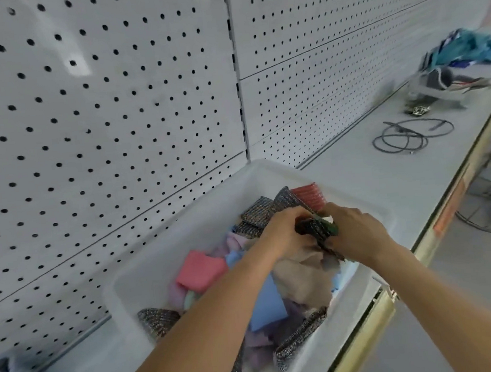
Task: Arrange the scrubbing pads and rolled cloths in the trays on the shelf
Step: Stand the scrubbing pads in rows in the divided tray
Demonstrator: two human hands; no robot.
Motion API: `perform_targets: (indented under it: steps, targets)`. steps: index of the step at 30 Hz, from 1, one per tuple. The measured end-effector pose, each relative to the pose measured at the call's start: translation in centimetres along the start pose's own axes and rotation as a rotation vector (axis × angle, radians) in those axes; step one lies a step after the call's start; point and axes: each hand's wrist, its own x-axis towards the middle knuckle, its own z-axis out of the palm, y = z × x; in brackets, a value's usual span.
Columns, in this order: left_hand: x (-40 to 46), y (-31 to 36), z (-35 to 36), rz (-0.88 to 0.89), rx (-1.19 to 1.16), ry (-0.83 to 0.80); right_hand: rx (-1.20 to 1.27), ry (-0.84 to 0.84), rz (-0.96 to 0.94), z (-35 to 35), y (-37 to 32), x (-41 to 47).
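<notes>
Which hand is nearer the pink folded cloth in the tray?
Left. The left hand grips a dark scrubbing pad just right of the pink folded cloth; the right hand holds the same pad from its far side, farther away.

A shop aisle: white pegboard back panel (96,110) above a long retail shelf (372,173).

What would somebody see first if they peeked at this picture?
Probably the two hands meeting in the middle, the left hand and right hand both gripping a dark scrubbing pad. They work over a white tray on the shelf, full of sparkly grey pads and pink, blue and beige cloths. Behind it all stands a big white pegboard wall dotted with holes.
</notes>
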Motion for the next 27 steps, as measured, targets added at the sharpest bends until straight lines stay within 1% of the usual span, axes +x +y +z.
perform_targets:
  steps: [3, 6, 10, 12, 15, 18, 20, 22, 24, 26, 27]
  targets:
    - [-0.3, -0.5, -0.1, 0.037, 0.052, 0.025, 0.08, -0.024, -0.007, -0.2, 0.5, 0.3]
    - [-2.2, -0.9, -1.3, 0.076, 0.075, 0.054, 0.237, 0.053, -0.015, -0.2, 0.3, 0.3]
    - [-6.1, -1.5, -4.0, 0.029, 0.011, 0.138, 0.386, 0.231, -0.059, -0.8, -2.1, -0.9]
    - [-8.4, -1.9, -5.5, -0.01, 0.002, 0.168, 0.397, 0.2, -0.113, -0.4, -3.7, -1.2]
    - [-12.1, -2.7, -7.5, -0.03, 0.051, 0.213, 0.262, 0.053, -0.131, 1.1, -5.6, -1.4]
    - [-15.5, -4.0, -9.5, -0.11, 0.052, 0.254, 0.144, -0.098, -0.143, 3.0, -7.4, -1.7]
    - [-17.7, -4.9, -10.6, -0.16, 0.047, 0.292, 0.022, -0.179, -0.096, 4.3, -8.5, -1.7]
    - [-19.7, -5.5, -11.4, -0.185, 0.007, 0.333, -0.076, -0.116, -0.015, 5.1, -8.9, -1.5]
    - [-21.4, -5.7, -12.1, -0.198, -0.116, 0.38, -0.192, -0.033, 0.073, 4.8, -9.0, -1.6]
    - [-22.8, -5.7, -12.4, -0.217, -0.236, 0.418, -0.31, -0.016, 0.137, 4.5, -8.6, -1.8]
    - [-23.3, -5.6, -12.5, -0.221, -0.283, 0.437, -0.32, -0.024, 0.154, 4.5, -8.3, -2.0]
